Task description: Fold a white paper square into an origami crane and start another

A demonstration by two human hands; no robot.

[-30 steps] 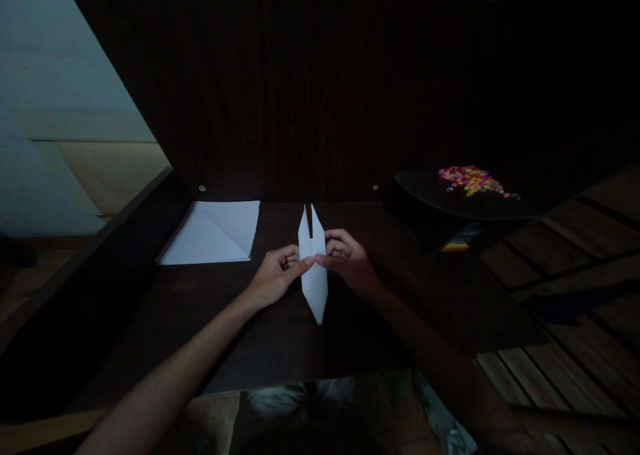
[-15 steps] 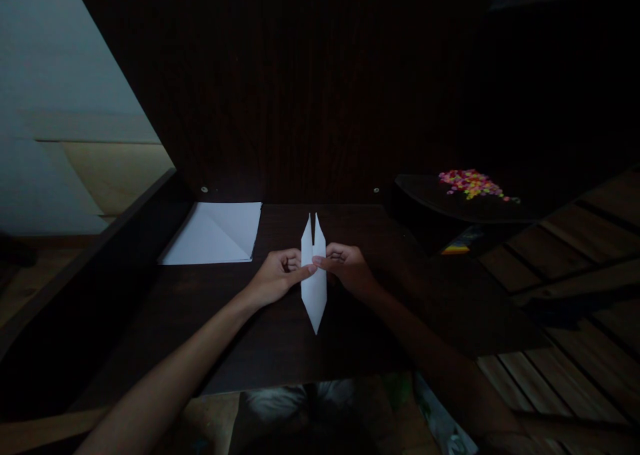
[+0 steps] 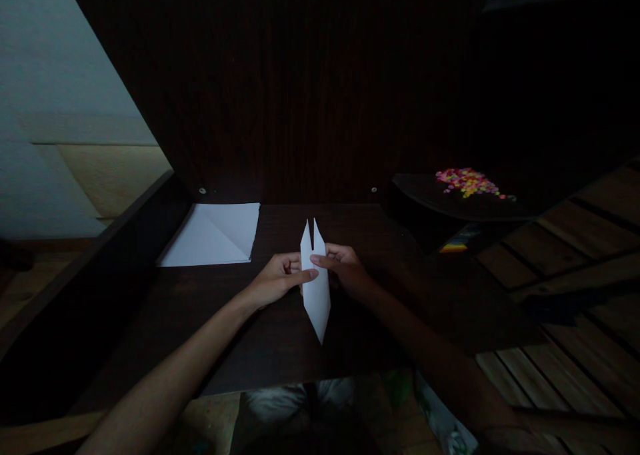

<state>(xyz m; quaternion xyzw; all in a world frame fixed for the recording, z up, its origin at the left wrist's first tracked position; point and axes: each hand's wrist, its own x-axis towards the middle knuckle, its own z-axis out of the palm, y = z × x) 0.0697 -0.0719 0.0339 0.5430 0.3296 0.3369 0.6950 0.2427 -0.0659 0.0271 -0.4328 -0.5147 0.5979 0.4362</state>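
Above the dark table, a folded white paper [image 3: 316, 302] is held upright between both hands, with two narrow points at its far end and a single point toward me. My left hand [image 3: 280, 276] grips its left edge, thumb laid across the front face and fingers curled behind. From the other side my right hand [image 3: 347, 268] pinches it, its thumb pressed on the face slightly higher than the left one. Most of the fingertips behind the paper are hidden.
A stack of white paper sheets [image 3: 215, 234] lies on the table [image 3: 240, 355] at the left, its top sheet creased diagonally. Several small colourful pieces [image 3: 470, 182] are heaped on a dark curved shelf [image 3: 420, 187] at the right. A dark panel [image 3: 300, 95] rises behind.
The folded paper has tilted a little, its near point shifting slightly right and toward me. My right thumb sits a bit higher relative to the left thumb, which has slid slightly lower.
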